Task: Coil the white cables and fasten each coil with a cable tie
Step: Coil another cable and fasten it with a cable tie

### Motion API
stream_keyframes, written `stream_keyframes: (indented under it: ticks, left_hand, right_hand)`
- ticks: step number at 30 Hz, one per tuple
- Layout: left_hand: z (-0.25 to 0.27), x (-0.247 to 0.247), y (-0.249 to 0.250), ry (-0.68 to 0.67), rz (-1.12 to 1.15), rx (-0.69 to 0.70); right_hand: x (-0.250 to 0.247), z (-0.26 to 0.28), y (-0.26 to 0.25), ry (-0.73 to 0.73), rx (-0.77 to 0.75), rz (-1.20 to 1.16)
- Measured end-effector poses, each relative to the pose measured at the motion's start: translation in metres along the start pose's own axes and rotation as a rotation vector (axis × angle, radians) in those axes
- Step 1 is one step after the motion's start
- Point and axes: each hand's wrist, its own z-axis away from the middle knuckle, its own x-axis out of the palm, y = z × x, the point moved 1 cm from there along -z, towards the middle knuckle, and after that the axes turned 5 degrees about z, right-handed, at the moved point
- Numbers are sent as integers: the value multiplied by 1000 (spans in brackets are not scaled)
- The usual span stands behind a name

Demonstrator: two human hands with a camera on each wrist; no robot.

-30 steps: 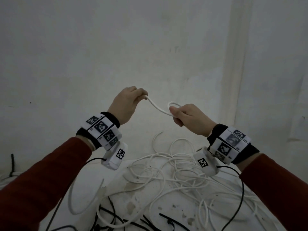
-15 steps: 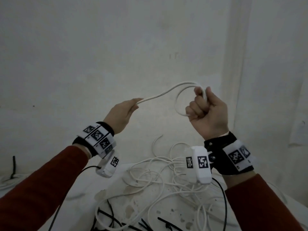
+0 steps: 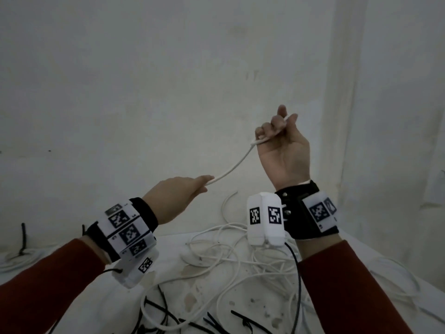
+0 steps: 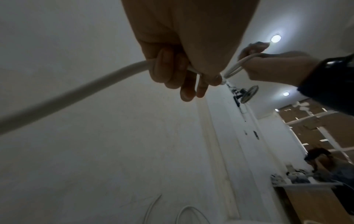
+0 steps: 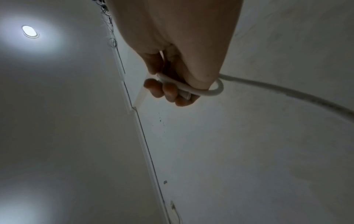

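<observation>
A white cable (image 3: pixel 232 167) stretches in the air between my two hands, above the table. My right hand (image 3: pixel 279 133) is raised, palm towards me, its fingers curled round a small loop of the cable (image 5: pixel 208 91) near its end. Lower and to the left, my left hand (image 3: pixel 192 186) grips the same cable (image 4: pixel 76 91), which runs on past my fingers (image 4: pixel 172 72) and off to the left in the left wrist view. A tangle of white cables (image 3: pixel 231 256) lies on the table below. Black cable ties (image 3: pixel 168 312) lie at the table's near edge.
The white table (image 3: pixel 187 290) is stained and stands against a pale wall (image 3: pixel 168 92). More white cable (image 3: pixel 397 280) trails off to the right. Black wires (image 3: pixel 298 285) hang from the wrist cameras. Another person (image 4: pixel 325 163) sits far off in the left wrist view.
My right hand has risen and turned palm towards me, drawing the wide loop down into a tight one in its fingers. My left hand has dropped lower, and the cable now slopes up to the right.
</observation>
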Motion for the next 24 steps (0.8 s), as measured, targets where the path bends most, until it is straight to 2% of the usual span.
stream_keyframes:
  ticks: [2, 4, 7, 9, 11, 13, 15, 19, 21, 24]
  left_hand:
    - [7, 2, 6, 3, -42, 14]
    - [14, 2, 8, 97, 2, 74]
    - [20, -1, 10, 212, 48, 195]
    - [21, -3, 7, 207, 58, 185]
    - [23, -6, 2, 208, 51, 179]
    - [27, -10, -8, 225, 18, 172]
    - [32, -13, -17, 227, 20, 149]
    - [36, -8, -25, 251, 194, 106]
    - [34, -4, -25, 294, 329, 110]
    - [34, -6, -19, 348, 563, 98]
  right_hand:
    - [-6, -4, 10, 68, 8, 96]
    - [-14, -6, 21, 135, 1, 247]
    - [-26, -2, 38, 111, -73, 745]
    - [-30, 7, 50, -29, -17, 1185]
    - [-33, 18, 59, -234, 137, 1566]
    - [-36, 31, 65, -432, 296, 1779]
    - [-37, 41, 67, -550, 414, 1827]
    - [-26, 52, 66, -625, 579, 1701]
    - [-21, 54, 68, -591, 665, 1465]
    - [-18, 54, 74, -486, 704, 1053]
